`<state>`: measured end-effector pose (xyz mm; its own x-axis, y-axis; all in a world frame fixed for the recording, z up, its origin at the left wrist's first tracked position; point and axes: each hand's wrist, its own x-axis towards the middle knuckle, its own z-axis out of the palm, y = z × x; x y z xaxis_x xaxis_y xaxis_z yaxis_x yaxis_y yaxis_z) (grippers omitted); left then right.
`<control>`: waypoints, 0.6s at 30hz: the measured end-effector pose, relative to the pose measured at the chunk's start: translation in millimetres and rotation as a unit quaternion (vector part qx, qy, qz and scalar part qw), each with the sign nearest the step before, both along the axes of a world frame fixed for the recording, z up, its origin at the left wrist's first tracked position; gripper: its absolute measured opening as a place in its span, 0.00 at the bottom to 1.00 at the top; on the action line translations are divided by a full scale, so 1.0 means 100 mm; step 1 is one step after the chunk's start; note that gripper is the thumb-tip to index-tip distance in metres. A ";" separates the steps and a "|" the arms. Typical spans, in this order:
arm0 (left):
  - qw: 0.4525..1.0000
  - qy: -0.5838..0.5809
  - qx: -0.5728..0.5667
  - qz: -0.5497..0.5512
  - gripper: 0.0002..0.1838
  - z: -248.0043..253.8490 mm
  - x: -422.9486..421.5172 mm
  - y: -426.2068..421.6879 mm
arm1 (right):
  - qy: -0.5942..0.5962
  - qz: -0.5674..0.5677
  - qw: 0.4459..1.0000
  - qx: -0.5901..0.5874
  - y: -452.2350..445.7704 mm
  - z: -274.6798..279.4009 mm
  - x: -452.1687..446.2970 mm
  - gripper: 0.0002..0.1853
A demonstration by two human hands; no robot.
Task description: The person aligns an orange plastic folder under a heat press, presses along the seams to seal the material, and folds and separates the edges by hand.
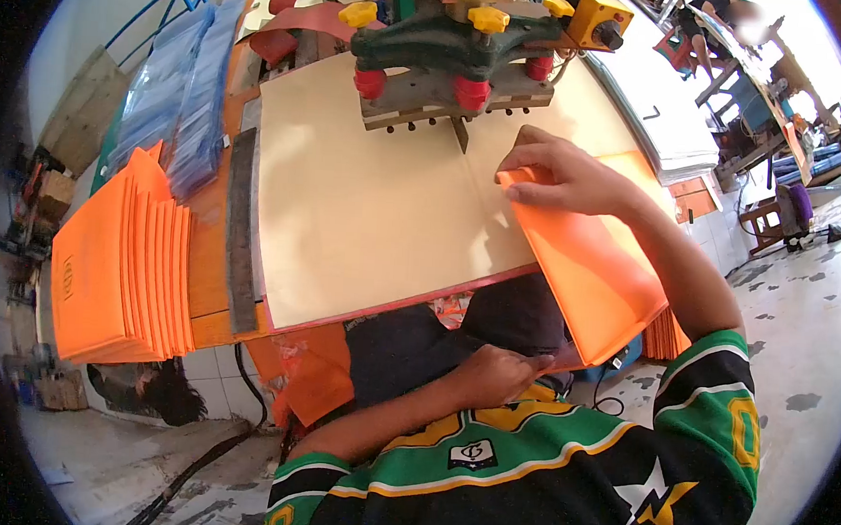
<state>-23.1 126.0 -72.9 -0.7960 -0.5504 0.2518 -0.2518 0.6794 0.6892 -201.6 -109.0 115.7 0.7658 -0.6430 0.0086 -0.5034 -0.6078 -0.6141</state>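
Observation:
My right hand [560, 175] pinches the upper corner of an orange folder [596, 272] over the right side of a cream board [376, 203]. Lower down, close to my body, my left hand [498, 377] has its fingers closed at the folder's bottom corner. The folder lies tilted across the board's front right edge. Just beyond my right hand stands a press head [458, 89] with yellow knobs and red bushings, and a thin pointed piece hangs below it. Below the folder at the right, more orange folders [666, 337] show partly.
On the left table edge stands a stack of orange folders [121, 266], the front one bearing a small emblem. Behind it lie clear plastic sleeves [178, 88]. A yellow control box [599, 22] is beside the press. A white stack [670, 133] is at right; a person [709, 21] sits farther back.

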 end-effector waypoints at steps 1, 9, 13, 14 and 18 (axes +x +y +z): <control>1.000 -0.001 -0.002 0.002 0.26 0.00 0.03 0.01 | -0.001 0.002 1.000 -0.002 0.00 0.10 -0.01 0.25; 0.992 0.087 -0.054 0.069 0.16 0.58 0.46 -0.06 | -0.109 -0.038 0.993 -0.016 -0.18 0.63 -0.28 0.22; 0.986 0.125 -0.056 0.093 0.17 0.82 0.70 -0.01 | -0.153 -0.081 0.983 -0.054 -0.12 1.02 -0.49 0.19; 0.988 0.112 -0.022 0.104 0.15 0.88 0.78 0.01 | -0.171 -0.105 0.976 -0.080 -0.05 1.12 -0.51 0.18; 0.987 0.077 0.014 0.142 0.13 1.19 1.00 0.08 | -0.209 -0.195 0.940 -0.187 0.23 1.42 -0.62 0.19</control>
